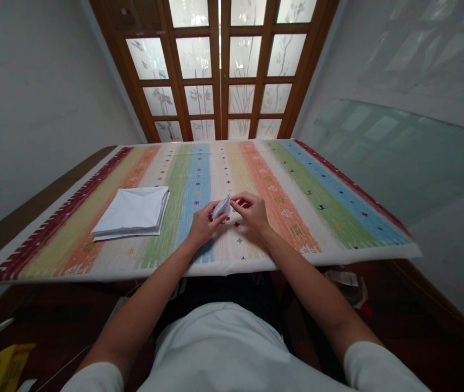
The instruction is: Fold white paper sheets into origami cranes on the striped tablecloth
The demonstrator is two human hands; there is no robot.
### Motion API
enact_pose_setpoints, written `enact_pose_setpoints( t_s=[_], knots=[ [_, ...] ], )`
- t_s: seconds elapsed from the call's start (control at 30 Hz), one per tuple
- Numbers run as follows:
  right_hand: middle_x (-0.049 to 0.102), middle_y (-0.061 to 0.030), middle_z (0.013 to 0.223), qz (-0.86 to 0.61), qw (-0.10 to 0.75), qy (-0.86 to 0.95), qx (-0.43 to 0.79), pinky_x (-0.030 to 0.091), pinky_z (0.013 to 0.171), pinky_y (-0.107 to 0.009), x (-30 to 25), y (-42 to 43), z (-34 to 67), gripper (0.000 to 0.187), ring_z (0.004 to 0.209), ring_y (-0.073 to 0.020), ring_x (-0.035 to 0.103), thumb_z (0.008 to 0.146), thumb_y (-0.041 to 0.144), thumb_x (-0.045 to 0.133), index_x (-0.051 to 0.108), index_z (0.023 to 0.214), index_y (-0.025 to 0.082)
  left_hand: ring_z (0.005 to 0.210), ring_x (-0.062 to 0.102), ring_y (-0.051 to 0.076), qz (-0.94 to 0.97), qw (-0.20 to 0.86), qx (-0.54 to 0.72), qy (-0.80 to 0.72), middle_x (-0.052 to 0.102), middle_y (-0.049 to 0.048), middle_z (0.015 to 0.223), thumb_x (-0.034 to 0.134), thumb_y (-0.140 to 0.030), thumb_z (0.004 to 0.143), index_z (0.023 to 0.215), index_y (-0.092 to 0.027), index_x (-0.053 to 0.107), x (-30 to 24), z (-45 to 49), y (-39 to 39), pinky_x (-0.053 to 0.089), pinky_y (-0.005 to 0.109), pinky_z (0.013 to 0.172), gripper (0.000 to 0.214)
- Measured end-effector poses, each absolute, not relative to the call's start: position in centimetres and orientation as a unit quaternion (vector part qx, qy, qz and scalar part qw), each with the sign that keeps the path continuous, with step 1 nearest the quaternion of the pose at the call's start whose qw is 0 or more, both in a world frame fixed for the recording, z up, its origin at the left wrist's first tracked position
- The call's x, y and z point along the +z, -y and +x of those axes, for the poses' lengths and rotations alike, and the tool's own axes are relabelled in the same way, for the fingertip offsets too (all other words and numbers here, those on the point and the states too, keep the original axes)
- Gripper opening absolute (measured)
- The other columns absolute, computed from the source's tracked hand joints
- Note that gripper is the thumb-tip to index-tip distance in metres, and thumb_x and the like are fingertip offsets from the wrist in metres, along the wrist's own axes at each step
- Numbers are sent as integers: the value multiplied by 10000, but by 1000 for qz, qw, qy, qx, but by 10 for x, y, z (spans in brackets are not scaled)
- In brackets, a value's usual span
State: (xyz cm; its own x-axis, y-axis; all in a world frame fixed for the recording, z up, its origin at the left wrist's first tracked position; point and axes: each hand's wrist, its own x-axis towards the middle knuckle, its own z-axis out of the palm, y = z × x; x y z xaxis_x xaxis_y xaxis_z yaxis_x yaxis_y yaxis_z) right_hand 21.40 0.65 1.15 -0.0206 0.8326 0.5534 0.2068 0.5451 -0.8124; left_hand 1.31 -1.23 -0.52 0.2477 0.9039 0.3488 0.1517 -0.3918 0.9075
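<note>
Grip: both closed on one small folded paper (pixel 222 207), pinched at the fingertips, no gap showing. L hand (pixel 203 222) holds its lower-left end from below w/ thumb and fingers. R hand (pixel 253 212) nips the upper-right edge.

Paper sits btwn the two hands, just above the cloth, at the near-centre of the worktop (pixel 31 207). Long axis tilts up and away to the right, pointed tip on top. Both hands equally near, touching it. Can't tell if its lower end rests on the cloth.

Worktop: dark wood, mostly covered. Cloth (pixel 317 196): woven, flat, lengthwise stripes in red, orange, green, blue and cream w/ small stitched motifs.

Stack (pixel 134 212): white square sheets, thin, edges slightly fanned, lying flat, well left of L hand.

Paper: white, crisp, creased into a small angular wedge.
</note>
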Motion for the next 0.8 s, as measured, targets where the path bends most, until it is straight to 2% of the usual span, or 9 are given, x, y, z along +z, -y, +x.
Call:
enact_pose_setpoints(
  t_s=[0.13, 0.37, 0.6, 0.73, 0.8],
  knots=[
    [809, -85, 884, -390, 575, 648, 313, 556, 581, -290, 8, -9, 212, 391, 697, -189, 708, 852, 608, 850, 822, 848, 217, 773, 726, 199, 715, 303, 468, -421, 816, 48, 914, 853, -443, 921, 1151, -202, 804, -1, 12, 13, 547, 285, 719, 337],
    [805, -80, 844, -386, 553, 630, 386, 561, 595, -303, 3, -15, 213, 428, 684, -195, 715, 790, 630, 884, 824, 873, 215, 733, 680, 171, 724, 268, 473, -425, 819, 19, 907, 815, -427, 937, 1113, -220, 819, 0, 12, 13, 515, 272, 726, 271],
    [846, -104, 991, -376, 577, 676, 262, 560, 609, -308, 4, -6, 211, 205, 746, -195, 728, 889, 432, 803, 864, 855, 240, 787, 719, 191, 714, 271, 494, -415, 840, 34, 953, 819, -392, 925, 1143, -223, 838, 2, 14, 17, 553, 291, 760, 277],
    [837, -99, 989, -370, 552, 715, 216, 580, 625, -333, 9, -3, 211, 181, 699, -190, 694, 937, 374, 755, 863, 873, 244, 813, 745, 201, 705, 280, 505, -411, 843, 40, 963, 822, -382, 916, 1146, -225, 836, 2, 14, 17, 587, 306, 783, 279],
    [827, -97, 993, -372, 540, 732, 186, 611, 688, -363, 20, 4, 214, 176, 738, -208, 711, 960, 362, 738, 864, 909, 249, 810, 750, 198, 699, 283, 509, -415, 843, 37, 953, 818, -365, 911, 1136, -217, 835, 2, 13, 16, 587, 301, 774, 270]
  ],
)
